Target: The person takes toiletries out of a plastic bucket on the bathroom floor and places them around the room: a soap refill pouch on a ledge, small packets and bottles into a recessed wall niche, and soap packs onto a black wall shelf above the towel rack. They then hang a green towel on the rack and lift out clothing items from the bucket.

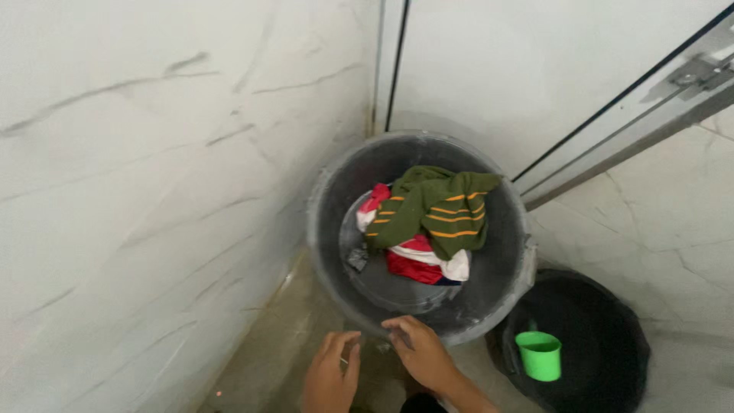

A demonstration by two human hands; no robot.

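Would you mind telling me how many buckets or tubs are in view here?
2: a large grey plastic bucket holding clothes, in the corner, its near rim touched by the right hand; a black round tub at lower right, holding a green plastic cup.

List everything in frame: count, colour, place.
bucket: 1, grey, centre, in the corner by the wall
clothes: a pile, green with orange stripes over red and white, inside the bucket
tub: 1, black, lower right on the floor
cup: 1, green, in the tub
wall: white marble, left
door frame: metal, upper right
left hand: 1, bottom, just below the bucket rim
right hand: 1, bottom, at the bucket's near rim
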